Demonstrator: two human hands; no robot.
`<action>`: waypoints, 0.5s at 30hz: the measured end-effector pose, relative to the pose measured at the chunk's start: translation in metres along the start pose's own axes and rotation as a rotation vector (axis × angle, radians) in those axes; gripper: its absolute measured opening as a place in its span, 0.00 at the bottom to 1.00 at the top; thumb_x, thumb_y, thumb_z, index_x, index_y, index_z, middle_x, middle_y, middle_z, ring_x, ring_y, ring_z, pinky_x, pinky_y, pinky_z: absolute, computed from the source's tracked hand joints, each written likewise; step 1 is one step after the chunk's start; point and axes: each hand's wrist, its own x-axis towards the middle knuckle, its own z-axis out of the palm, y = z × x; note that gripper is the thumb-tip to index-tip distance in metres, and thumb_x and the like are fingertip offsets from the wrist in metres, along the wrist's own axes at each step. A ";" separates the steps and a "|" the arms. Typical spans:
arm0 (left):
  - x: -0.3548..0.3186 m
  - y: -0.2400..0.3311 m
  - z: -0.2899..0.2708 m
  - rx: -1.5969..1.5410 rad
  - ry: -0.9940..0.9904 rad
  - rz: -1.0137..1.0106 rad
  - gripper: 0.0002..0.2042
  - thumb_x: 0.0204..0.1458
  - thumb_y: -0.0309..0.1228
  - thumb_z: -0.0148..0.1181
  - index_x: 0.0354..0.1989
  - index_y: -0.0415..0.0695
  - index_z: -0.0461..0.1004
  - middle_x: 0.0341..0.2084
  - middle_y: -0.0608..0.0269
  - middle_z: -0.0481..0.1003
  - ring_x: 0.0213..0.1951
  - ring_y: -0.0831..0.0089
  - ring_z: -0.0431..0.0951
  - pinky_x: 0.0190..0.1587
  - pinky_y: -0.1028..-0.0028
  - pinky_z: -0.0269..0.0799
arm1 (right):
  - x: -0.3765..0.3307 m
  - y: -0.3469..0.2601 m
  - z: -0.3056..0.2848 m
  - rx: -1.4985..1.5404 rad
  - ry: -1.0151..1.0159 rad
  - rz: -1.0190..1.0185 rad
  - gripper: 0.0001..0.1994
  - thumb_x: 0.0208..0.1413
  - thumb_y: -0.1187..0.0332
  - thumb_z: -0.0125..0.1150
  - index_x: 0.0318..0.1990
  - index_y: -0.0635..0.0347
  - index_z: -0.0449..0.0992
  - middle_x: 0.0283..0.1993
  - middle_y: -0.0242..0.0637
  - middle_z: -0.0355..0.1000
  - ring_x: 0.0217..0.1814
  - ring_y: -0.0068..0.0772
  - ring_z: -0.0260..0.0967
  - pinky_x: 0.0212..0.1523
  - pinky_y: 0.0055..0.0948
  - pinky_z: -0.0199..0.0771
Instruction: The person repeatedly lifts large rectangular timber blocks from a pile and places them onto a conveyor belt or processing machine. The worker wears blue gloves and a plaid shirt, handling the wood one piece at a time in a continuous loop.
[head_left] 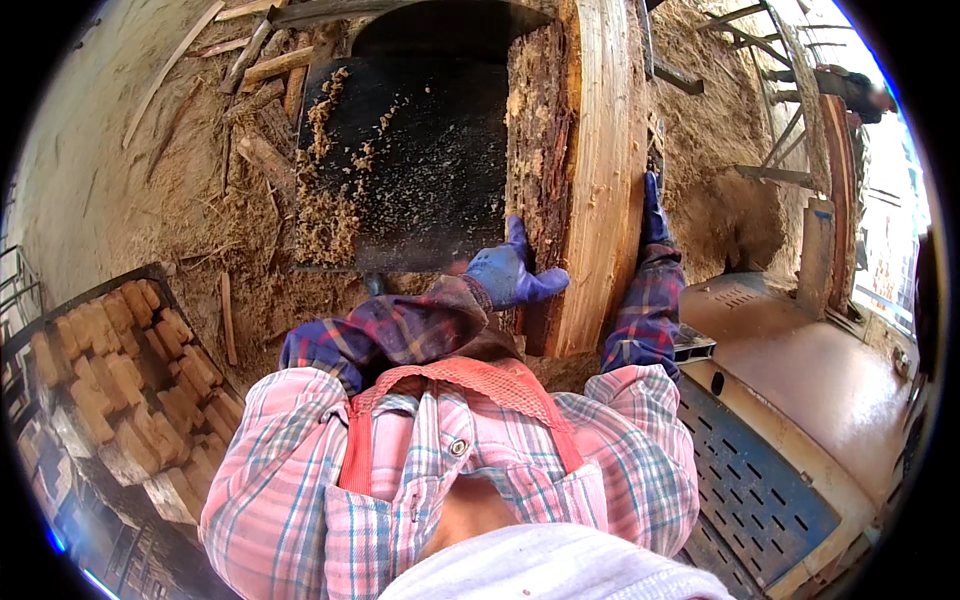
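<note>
A long timber piece [605, 170] with pale sawn wood and a rough bark strip [538, 130] on its left side lies lengthwise in front of me, its near end close to my chest. My left hand [508, 276], in a blue-purple glove, rests against the bark side near that end, with one finger pointing forward and another stretched across toward the sawn face. Along the timber's right edge lies my right hand [655, 212], gloved the same way, its fingers straight and pointing forward. Its palm side is hidden against the wood.
Left of the timber is a black machine table [430, 160] strewn with sawdust. Stacked wood blocks [120, 370] stand at lower left, and scrap sticks [270, 150] lie on sawdust. A slotted blue metal panel [750, 480] is at lower right. Another person [850, 92] is at far right.
</note>
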 end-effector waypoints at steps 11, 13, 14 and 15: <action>-0.035 -0.054 -0.037 -0.003 0.077 0.020 0.60 0.37 0.68 0.49 0.59 0.23 0.30 0.44 0.28 0.66 0.49 0.46 0.69 0.50 0.65 0.64 | -0.045 -0.015 0.096 -0.542 0.193 -0.566 0.29 0.53 0.46 0.52 0.54 0.61 0.66 0.50 0.35 0.68 0.48 0.28 0.66 0.49 0.25 0.65; -0.042 -0.062 -0.042 0.041 0.080 -0.019 0.60 0.37 0.68 0.49 0.59 0.22 0.31 0.42 0.28 0.67 0.48 0.46 0.70 0.48 0.64 0.65 | -0.059 -0.015 0.111 -0.614 0.214 -0.662 0.29 0.53 0.47 0.52 0.54 0.61 0.66 0.50 0.34 0.68 0.48 0.28 0.66 0.50 0.25 0.65; -0.045 -0.065 -0.044 0.046 0.091 -0.019 0.60 0.37 0.68 0.49 0.59 0.22 0.32 0.41 0.28 0.68 0.46 0.46 0.71 0.47 0.64 0.66 | -0.067 -0.016 0.120 -0.624 0.214 -0.692 0.29 0.53 0.47 0.52 0.54 0.61 0.66 0.50 0.34 0.68 0.48 0.28 0.66 0.50 0.25 0.65; -0.048 -0.069 -0.046 0.050 0.104 -0.024 0.60 0.37 0.68 0.49 0.59 0.22 0.32 0.40 0.28 0.68 0.45 0.46 0.71 0.47 0.64 0.67 | -0.076 -0.016 0.130 -0.616 0.196 -0.707 0.29 0.53 0.47 0.53 0.54 0.61 0.66 0.50 0.34 0.68 0.48 0.28 0.66 0.50 0.25 0.65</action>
